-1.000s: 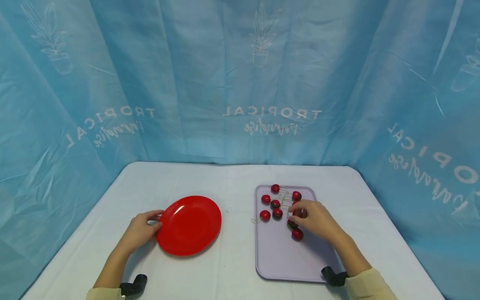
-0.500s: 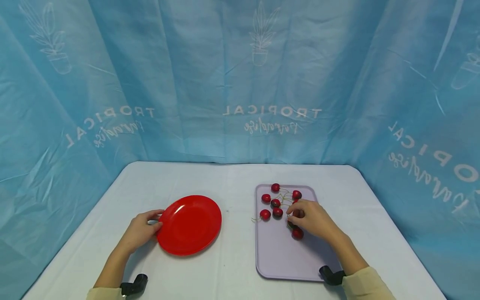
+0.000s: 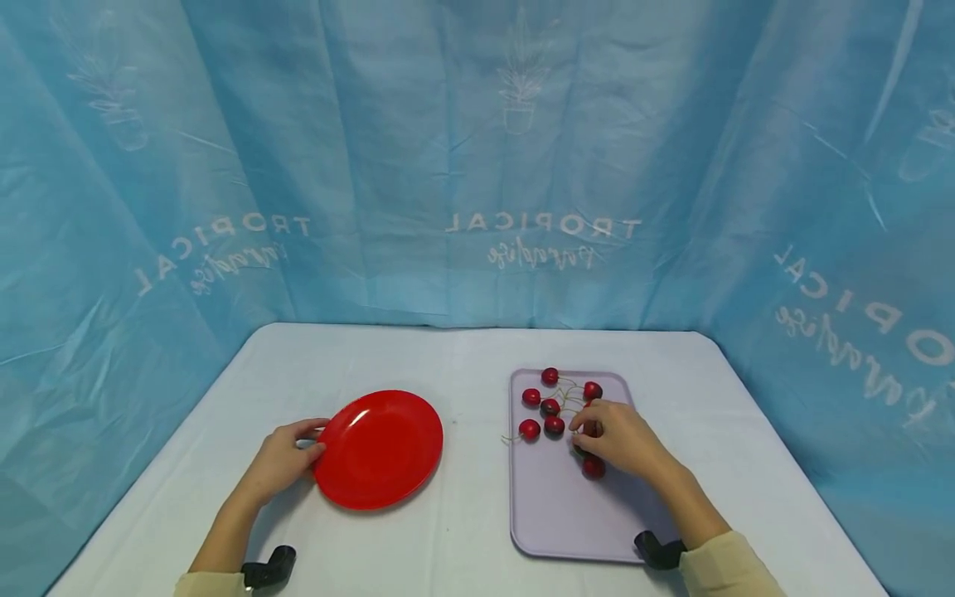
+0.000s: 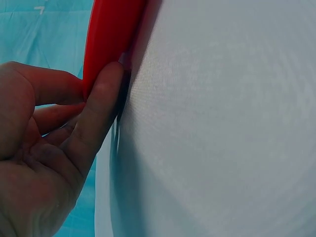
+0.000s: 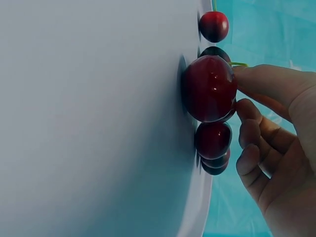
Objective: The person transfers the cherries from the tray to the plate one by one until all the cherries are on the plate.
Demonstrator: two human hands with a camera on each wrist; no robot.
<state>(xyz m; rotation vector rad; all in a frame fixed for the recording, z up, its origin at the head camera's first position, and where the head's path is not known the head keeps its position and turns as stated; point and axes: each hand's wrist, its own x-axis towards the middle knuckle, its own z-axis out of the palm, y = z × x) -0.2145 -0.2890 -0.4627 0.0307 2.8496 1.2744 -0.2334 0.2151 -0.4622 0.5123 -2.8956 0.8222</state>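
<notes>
Right hand [image 3: 622,438] barely shifted, wrist view shows fingertips touching cherry [image 5: 210,89], left hand [image 3: 279,460] pinching plate [image 3: 380,448]

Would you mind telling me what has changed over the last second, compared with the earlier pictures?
Very little. The right hand has crept slightly toward the far cluster of cherries on the lilac tray, its fingertips on one cherry. Nothing was lifted or released. The left hand still holds the rim of the red plate; both stayed put.
</notes>
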